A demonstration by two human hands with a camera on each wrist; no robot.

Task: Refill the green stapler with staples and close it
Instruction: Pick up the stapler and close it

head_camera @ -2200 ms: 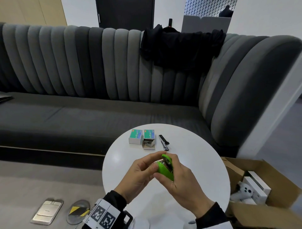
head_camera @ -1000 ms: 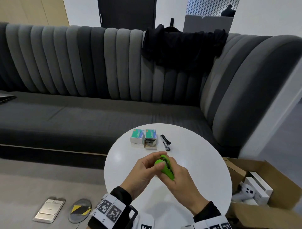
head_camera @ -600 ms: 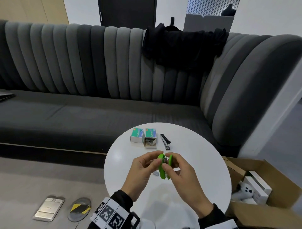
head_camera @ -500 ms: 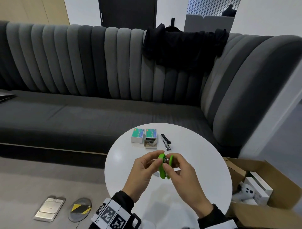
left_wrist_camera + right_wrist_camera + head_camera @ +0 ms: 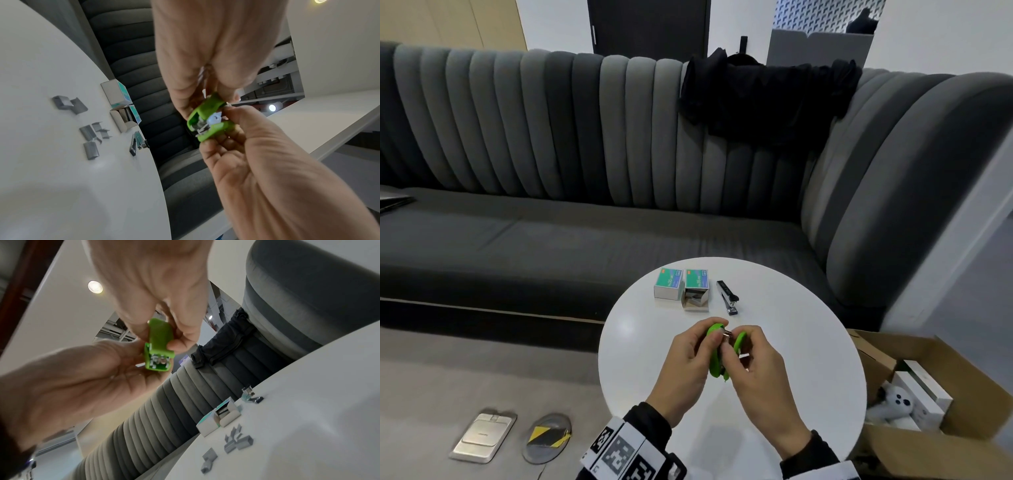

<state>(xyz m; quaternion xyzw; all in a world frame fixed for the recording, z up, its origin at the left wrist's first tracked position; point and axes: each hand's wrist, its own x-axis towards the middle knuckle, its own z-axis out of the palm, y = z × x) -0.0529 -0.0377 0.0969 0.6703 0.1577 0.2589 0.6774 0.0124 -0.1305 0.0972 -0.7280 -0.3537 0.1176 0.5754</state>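
Observation:
Both hands hold the green stapler (image 5: 714,358) (image 5: 207,120) (image 5: 159,344) in the air above the round white table (image 5: 808,325). It is swung open into a V, and metal parts show between the two green halves. My left hand (image 5: 707,346) (image 5: 230,128) grips one half. My right hand (image 5: 738,346) (image 5: 131,353) pinches the other half, fingertips near the metal at the top. Several loose staple strips (image 5: 90,134) (image 5: 236,441) lie on the table below the hands, hidden in the head view.
Two staple boxes stand at the table's far side, one closed (image 5: 668,282) and one open (image 5: 697,291), with a black stapler (image 5: 727,296) beside them. A grey sofa (image 5: 551,240) curves behind. An open cardboard box (image 5: 945,383) stands on the floor at the right.
The stapler went from nearly folded in my hands to swung open in a V. Both hands rose slightly and shifted their grip onto the two halves.

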